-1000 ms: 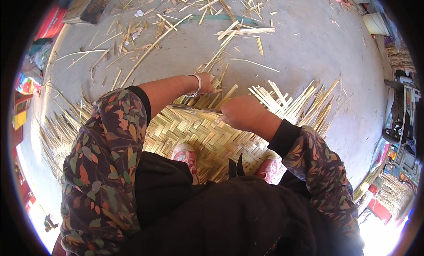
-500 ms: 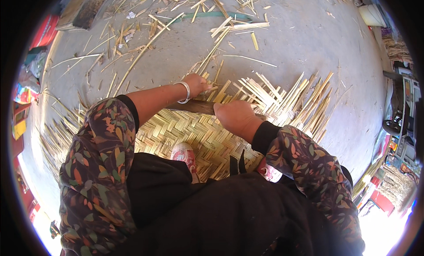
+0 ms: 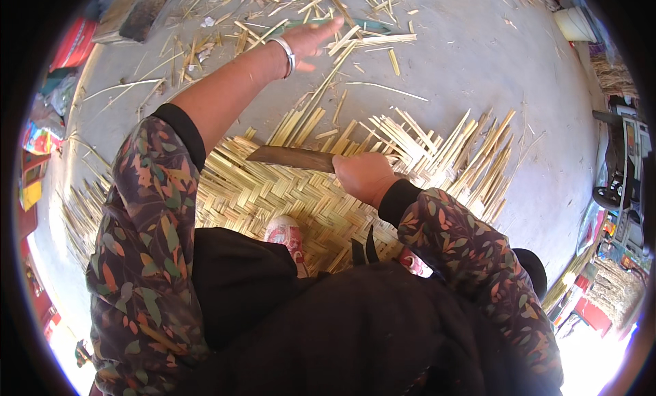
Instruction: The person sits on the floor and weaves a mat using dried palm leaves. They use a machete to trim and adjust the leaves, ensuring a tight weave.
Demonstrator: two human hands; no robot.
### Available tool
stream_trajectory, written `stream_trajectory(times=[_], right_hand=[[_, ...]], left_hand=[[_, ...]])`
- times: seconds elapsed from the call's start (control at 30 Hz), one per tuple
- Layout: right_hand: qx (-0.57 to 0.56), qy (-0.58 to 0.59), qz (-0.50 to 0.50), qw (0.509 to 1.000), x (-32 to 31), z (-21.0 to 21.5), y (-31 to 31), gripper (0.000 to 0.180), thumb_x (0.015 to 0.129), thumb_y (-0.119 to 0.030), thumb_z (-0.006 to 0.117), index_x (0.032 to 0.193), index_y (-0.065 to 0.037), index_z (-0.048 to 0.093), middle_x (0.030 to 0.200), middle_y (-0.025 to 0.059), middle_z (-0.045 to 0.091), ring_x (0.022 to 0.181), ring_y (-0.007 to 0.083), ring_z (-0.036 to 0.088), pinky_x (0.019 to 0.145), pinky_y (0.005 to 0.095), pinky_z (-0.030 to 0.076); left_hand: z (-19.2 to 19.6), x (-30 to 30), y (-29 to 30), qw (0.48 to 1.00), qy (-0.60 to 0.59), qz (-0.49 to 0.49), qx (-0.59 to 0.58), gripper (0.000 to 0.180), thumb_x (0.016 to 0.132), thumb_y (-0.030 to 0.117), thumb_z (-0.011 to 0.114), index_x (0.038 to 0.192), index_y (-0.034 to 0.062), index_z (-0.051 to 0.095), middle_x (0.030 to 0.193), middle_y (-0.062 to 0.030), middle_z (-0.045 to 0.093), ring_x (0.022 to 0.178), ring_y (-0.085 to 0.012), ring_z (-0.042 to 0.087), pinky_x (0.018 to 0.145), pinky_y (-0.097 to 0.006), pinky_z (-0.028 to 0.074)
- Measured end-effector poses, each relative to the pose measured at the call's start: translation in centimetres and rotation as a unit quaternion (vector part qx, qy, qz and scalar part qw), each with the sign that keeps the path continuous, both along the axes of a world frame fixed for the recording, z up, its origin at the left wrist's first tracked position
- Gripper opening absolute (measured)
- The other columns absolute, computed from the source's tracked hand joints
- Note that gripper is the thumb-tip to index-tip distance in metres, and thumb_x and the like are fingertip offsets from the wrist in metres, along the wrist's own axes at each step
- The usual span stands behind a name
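Observation:
My right hand (image 3: 365, 177) is closed round one end of a flat brown blade-like tool (image 3: 290, 157); whether it is wood or metal I cannot make out. The tool lies level across the far edge of a woven mat of pale split strips (image 3: 266, 198), its slanted tip pointing left. Loose strip ends (image 3: 444, 146) fan out beyond the weave. Over the floor past the mat, my left hand (image 3: 307, 42) reaches forward with fingers stretched and slightly blurred, nothing in it. A silvery bangle (image 3: 285, 54) circles that wrist.
My shoes (image 3: 284, 233) stand on the mat. Scattered cut strips (image 3: 374, 42) and a green band (image 3: 372, 27) lie on the grey floor (image 3: 492, 61). A wooden block (image 3: 133, 13) sits far left, a pale bucket (image 3: 574, 23) far right. A wheeled metal frame (image 3: 625, 170) stands at the right.
My left hand has left the strips at the mat's far edge, opened, and swung forward over the floor. My right hand and the tool have barely moved.

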State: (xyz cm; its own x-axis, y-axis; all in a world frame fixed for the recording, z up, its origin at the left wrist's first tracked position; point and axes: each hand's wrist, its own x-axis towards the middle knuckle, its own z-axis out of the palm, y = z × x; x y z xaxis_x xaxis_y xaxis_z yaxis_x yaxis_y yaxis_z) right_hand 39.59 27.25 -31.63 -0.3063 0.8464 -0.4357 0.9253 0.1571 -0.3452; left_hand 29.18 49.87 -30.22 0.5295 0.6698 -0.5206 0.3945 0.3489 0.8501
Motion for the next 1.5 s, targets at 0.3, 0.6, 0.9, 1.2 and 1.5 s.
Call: stream_trajectory(times=[0.3, 0.6, 0.9, 1.2, 1.5], right_hand=[[0.065, 0.046, 0.002, 0.997, 0.5, 2.0, -1.4, 0.01, 0.081, -0.011, 0.054, 0.075, -0.005, 0.059, 0.067, 0.0126, 0.064, 0.065, 0.0312, 0.067, 0.055, 0.0427, 0.052], [0.08, 0.05, -0.003, 0.996, 0.8, 0.0, -1.6, 0.008, 0.084, -0.012, 0.051, 0.082, -0.006, 0.054, 0.067, 0.0114, 0.063, 0.06, 0.0315, 0.065, 0.05, 0.0437, 0.05], [0.053, 0.025, -0.014, 0.998, 0.9, -2.0, -1.7, 0.009, 0.086, -0.014, 0.05, 0.085, -0.005, 0.053, 0.067, 0.0133, 0.063, 0.061, 0.0336, 0.065, 0.052, 0.0453, 0.05], [0.026, 0.017, -0.057, 0.998, 0.8, -2.8, -2.0, 0.009, 0.087, -0.015, 0.049, 0.087, -0.006, 0.053, 0.071, 0.0145, 0.065, 0.066, 0.0347, 0.066, 0.055, 0.0468, 0.051], [-0.044, 0.039, -0.023, 0.998, 2.7, -1.2, 1.9, 0.032, 0.085, -0.035, 0.06, 0.087, -0.003, 0.064, 0.077, 0.0191, 0.065, 0.08, 0.0384, 0.065, 0.07, 0.0498, 0.05]], left_hand=[[-11.8, 3.9, -7.6, 0.947, 0.184, -0.253, -0.076, 0.051, 0.087, 0.042, 0.066, 0.116, 0.0019, 0.056, 0.107, -0.0125, 0.062, 0.095, -0.026, 0.064, 0.078, -0.046, 0.054], [-10.7, 2.7, -9.0, 0.946, 0.168, -0.276, -0.008, 0.039, 0.088, 0.042, 0.063, 0.098, 0.0046, 0.073, 0.073, -0.0088, 0.066, 0.056, -0.0152, 0.056, 0.055, -0.032, 0.049], [-10.0, -0.7, -11.2, 0.972, 0.103, -0.191, 0.087, 0.035, 0.091, 0.036, 0.059, 0.087, 0.0037, 0.071, 0.072, -0.0079, 0.065, 0.06, -0.016, 0.058, 0.058, -0.032, 0.049], [-10.0, -0.7, -10.8, 0.982, 0.123, -0.142, -0.009, 0.034, 0.09, 0.032, 0.059, 0.07, 0.0046, 0.066, 0.066, -0.0062, 0.064, 0.057, -0.0139, 0.057, 0.055, -0.03, 0.047], [2.0, -5.5, 5.0, 0.981, -0.03, 0.176, 0.072, 0.092, 0.081, 0.065, 0.061, 0.147, 0.0081, 0.03, 0.147, -0.0203, 0.037, 0.131, -0.0283, 0.045, 0.102, -0.042, 0.042]])
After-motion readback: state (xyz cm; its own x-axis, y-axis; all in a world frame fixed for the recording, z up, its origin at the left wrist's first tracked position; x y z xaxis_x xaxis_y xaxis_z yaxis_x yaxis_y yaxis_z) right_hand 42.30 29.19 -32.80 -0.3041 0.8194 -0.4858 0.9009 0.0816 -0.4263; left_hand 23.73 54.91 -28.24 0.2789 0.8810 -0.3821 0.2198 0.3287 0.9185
